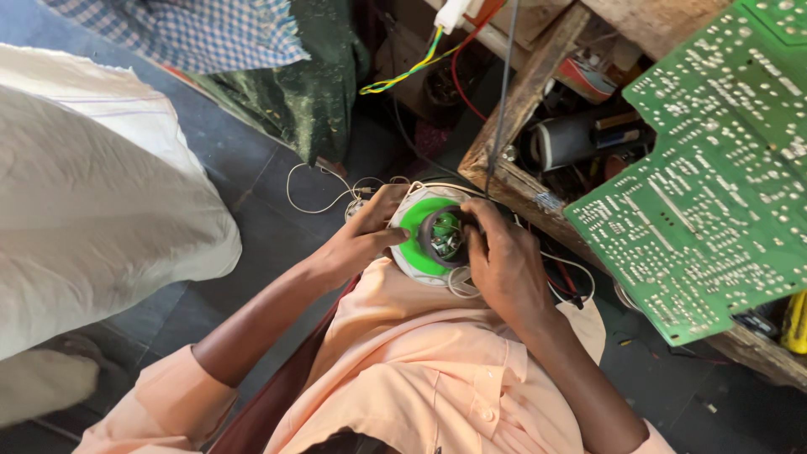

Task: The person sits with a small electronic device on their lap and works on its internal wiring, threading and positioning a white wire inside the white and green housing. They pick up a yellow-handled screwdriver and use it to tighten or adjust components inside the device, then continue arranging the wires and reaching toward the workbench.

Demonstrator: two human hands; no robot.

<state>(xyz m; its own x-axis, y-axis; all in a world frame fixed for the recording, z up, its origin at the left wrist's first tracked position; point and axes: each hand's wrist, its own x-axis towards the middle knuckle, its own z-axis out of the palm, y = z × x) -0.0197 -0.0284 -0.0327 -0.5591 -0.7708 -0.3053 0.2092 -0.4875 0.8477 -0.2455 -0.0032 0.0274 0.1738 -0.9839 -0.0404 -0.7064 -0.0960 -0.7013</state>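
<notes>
Left hand (361,240) gripping the rim of the round green-and-white lamp (427,235), right hand (498,256) pinching inside its open middle: best held steady, white wires (319,189) kept slack beyond the 2 hands.

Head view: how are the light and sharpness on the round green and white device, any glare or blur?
Head view: daylight is even; the round green and white device is sharp, its dark opening shadowed so the parts inside are hard to read. Left hand and right hand are crisp. The green circuit board is bright but not blown out. The white cloth is overexposed. The upper workbench clutter sits in shadow.
</notes>
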